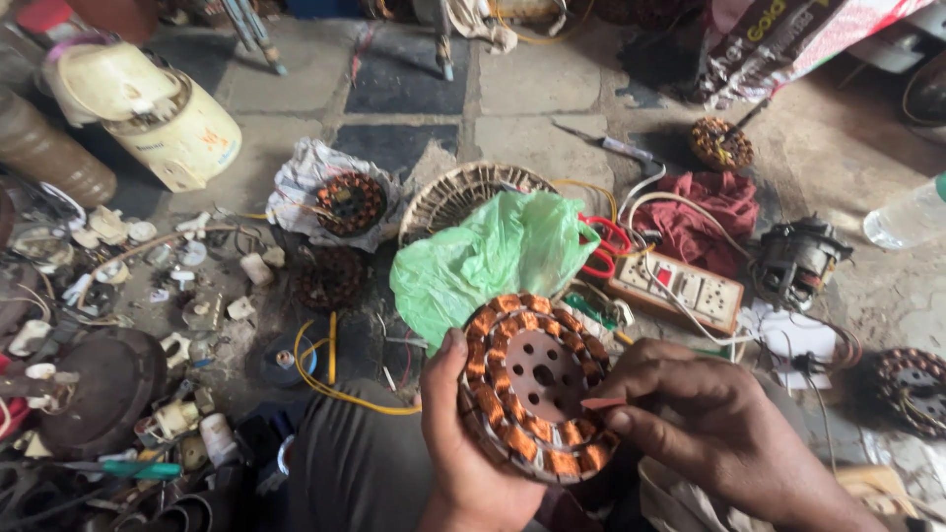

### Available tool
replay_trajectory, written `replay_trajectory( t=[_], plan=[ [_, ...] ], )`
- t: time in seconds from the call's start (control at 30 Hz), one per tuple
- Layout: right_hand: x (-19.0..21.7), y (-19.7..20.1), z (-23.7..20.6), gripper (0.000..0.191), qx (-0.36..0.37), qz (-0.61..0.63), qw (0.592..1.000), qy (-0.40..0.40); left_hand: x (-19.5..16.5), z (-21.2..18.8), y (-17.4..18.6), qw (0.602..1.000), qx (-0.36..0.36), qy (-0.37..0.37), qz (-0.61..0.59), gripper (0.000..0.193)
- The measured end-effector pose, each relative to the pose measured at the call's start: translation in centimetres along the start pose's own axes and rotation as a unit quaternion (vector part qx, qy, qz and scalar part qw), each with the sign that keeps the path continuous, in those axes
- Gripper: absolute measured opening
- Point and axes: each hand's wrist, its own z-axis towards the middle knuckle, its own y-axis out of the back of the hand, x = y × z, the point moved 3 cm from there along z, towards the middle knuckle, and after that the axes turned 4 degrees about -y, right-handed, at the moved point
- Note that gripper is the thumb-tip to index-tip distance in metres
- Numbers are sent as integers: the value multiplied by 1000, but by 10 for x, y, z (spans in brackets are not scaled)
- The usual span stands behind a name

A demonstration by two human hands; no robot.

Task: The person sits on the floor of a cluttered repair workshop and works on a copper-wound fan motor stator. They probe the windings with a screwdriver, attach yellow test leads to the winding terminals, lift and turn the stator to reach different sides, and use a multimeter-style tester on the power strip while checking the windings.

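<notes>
Over lap — stator (copper coils, holed core) | left hand cups | right hand pinches rim

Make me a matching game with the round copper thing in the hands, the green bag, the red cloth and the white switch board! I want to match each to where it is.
Things:
1. round copper-wound stator
2. green plastic bag
3. red cloth
4. white switch board

Places:
A. on the floor, with cables running over it
B. held between the left hand and right hand
C. crumpled just behind the stator, in front of a woven basket
D. bunched on the floor behind the switch board

Pairs: 1-B, 2-C, 3-D, 4-A
</notes>
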Motion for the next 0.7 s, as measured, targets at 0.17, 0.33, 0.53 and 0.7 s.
replay_trajectory(
  t=[0.17, 0.33, 0.53, 0.7],
  plan=[
    [7, -4, 2, 16, 7, -5, 1000, 21, 3, -2, -3, 999, 28, 33, -7, 69],
    [1, -7, 5, 10, -22, -14, 1000, -5, 4, 0, -1, 1000, 5, 10, 8, 65],
    [-22, 17, -4, 9, -182, 200, 959, -82, 4, 2, 8, 1000, -11, 22, 7, 63],
    [-49, 18, -3, 16, -318, 205, 899, -218, 9, 8, 9, 996, -3, 63, -57, 73]
  ],
)
